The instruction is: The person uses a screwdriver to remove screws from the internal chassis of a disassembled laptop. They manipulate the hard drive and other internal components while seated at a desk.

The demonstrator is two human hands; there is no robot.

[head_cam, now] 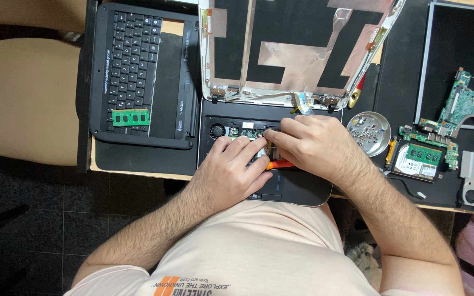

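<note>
Both hands on opened black laptop base (297, 189), innards exposed: left hand (236, 170) flat, right hand (308, 143) pinching orange tool (278, 163), screw dish (370, 132) at 3 o'clock.

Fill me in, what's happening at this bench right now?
A person is working inside an opened small laptop with its keyboard off. The left hand rests on the base, fingers on the exposed board, while the right hand presses down beside it over an orange tool. The stripped lid stands open behind. A removed keyboard with a green memory stick lies left; a metal dish of screws and loose boards lie right.
</note>
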